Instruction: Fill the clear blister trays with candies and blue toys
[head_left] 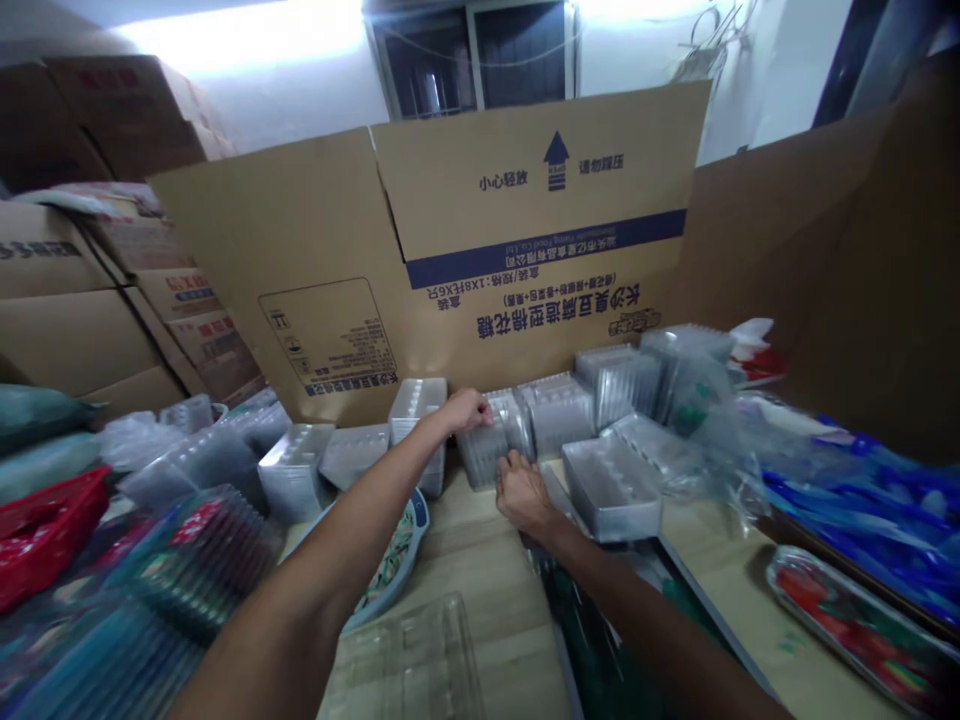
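At the back of the table, a stack of clear plastic trays [480,460] stands against the cardboard. My left hand [466,410] reaches over its upper edge, with the fingers pinched at the top of the trays. Lower down, at the front right side of the same stack, my right hand [521,490] is closed against the trays with curled fingers. A single clear compartment tray [409,660] lies flat on the table near me. Under my left forearm sits a light blue bowl [422,515] holding small green and white pieces, partly hidden by the arm.
Further tray stacks [559,412] line the cardboard sheet [450,350] at the back. A grey-edged box [720,610] lies beneath my right forearm. Blue plastic packaging [862,500] and a printed red pack [847,620] are at right. Coloured tray stacks [195,560] stand left.
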